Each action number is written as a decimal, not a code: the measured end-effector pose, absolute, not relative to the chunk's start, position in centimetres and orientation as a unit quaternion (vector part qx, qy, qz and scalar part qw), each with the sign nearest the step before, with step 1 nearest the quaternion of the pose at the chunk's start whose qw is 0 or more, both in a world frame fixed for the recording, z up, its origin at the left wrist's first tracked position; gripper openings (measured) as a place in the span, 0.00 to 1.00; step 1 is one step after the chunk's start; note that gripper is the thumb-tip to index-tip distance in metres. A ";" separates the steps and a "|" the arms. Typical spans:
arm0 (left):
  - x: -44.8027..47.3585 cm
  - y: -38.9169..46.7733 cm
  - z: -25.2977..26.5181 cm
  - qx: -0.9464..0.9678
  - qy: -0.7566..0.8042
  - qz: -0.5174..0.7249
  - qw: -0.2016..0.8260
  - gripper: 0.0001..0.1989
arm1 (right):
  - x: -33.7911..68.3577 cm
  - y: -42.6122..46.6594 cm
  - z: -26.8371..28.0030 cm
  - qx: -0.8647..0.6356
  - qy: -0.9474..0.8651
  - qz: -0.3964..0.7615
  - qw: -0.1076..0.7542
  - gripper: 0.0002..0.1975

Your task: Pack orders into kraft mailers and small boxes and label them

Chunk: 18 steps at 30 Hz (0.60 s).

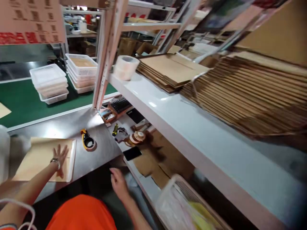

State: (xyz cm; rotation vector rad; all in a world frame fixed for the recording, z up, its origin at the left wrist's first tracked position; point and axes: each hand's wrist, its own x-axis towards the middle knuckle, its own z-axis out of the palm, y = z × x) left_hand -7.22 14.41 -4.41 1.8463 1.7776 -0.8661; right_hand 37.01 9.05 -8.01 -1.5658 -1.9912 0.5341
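Touching tan paper (38, 156): left hand (59, 157); basket (167, 189) holding yellow, whitish contents (200, 213).

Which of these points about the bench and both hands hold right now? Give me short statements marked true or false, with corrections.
1. The left hand is spread on the tan paper piece. True.
2. The tape dispenser lies on the metal bench, apart from the paper. True.
3. The right hand is gripping the tape dispenser. False: no object shows in it, and it is beside the bench.
4. Flattened cardboard lies on the white shelf. True.
5. The white tray stacks stand on the white shelf. False: they stand on the green surface.
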 end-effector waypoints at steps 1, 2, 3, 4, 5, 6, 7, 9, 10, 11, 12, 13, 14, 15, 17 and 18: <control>-7.5 14.2 -5.1 0.669 0.643 -0.303 0.218 0.98 | 32.5 9.7 -9.0 -0.518 -0.787 0.242 0.232 0.22; -7.8 13.9 -5.8 0.672 0.643 -0.296 0.219 0.99 | 28.3 10.2 -9.8 -0.467 -0.820 0.272 0.188 0.25; -8.1 13.6 -6.5 0.676 0.642 -0.290 0.218 0.99 | 24.5 10.8 -10.5 -0.438 -0.837 0.286 0.161 0.26; -8.2 13.3 -7.2 0.681 0.640 -0.283 0.217 0.99 | 21.2 11.2 -11.0 -0.416 -0.850 0.295 0.134 0.28; -8.3 13.0 -7.9 0.685 0.639 -0.273 0.216 0.99 | 18.5 11.7 -11.5 -0.403 -0.858 0.300 0.111 0.31; -8.4 12.8 -8.6 0.692 0.638 -0.260 0.217 0.98 | 16.2 12.1 -11.8 -0.396 -0.862 0.302 0.093 0.33; -8.4 12.6 -9.2 0.697 0.637 -0.246 0.217 0.98 | 14.5 12.5 -12.0 -0.390 -0.866 0.302 0.077 0.36; -8.3 12.7 -10.1 0.702 0.636 -0.226 0.226 0.98 | 12.3 13.1 -12.4 -0.378 -0.874 0.302 0.053 0.39; -8.3 12.8 -10.4 0.699 0.637 -0.224 0.233 0.98 | 11.7 13.3 -12.6 -0.370 -0.877 0.303 0.043 0.39; -8.3 12.9 -10.7 0.696 0.638 -0.224 0.242 0.98 | 11.4 13.4 -12.8 -0.360 -0.881 0.304 0.033 0.39; -8.3 13.1 -10.9 0.691 0.640 -0.224 0.250 0.98 | 11.3 13.5 -13.0 -0.351 -0.886 0.303 0.020 0.38; -8.5 13.2 -11.1 0.691 0.640 -0.219 0.254 0.98 | 11.3 13.6 -13.3 -0.342 -0.891 0.299 0.007 0.37; -8.6 13.2 -11.2 0.697 0.637 -0.207 0.256 0.97 | 11.4 13.6 -13.6 -0.333 -0.896 0.292 -0.004 0.37; -8.9 13.2 -11.3 0.707 0.631 -0.194 0.255 0.97 | 11.6 13.8 -13.9 -0.324 -0.902 0.284 -0.013 0.36; -9.3 12.9 -11.3 0.727 0.617 -0.168 0.252 0.94 | 11.9 14.3 -14.3 -0.302 -0.915 0.267 -0.019 0.35; -9.4 12.5 -11.2 0.733 0.611 -0.159 0.252 0.91 | 12.0 14.8 -14.4 -0.289 -0.921 0.262 -0.016 0.35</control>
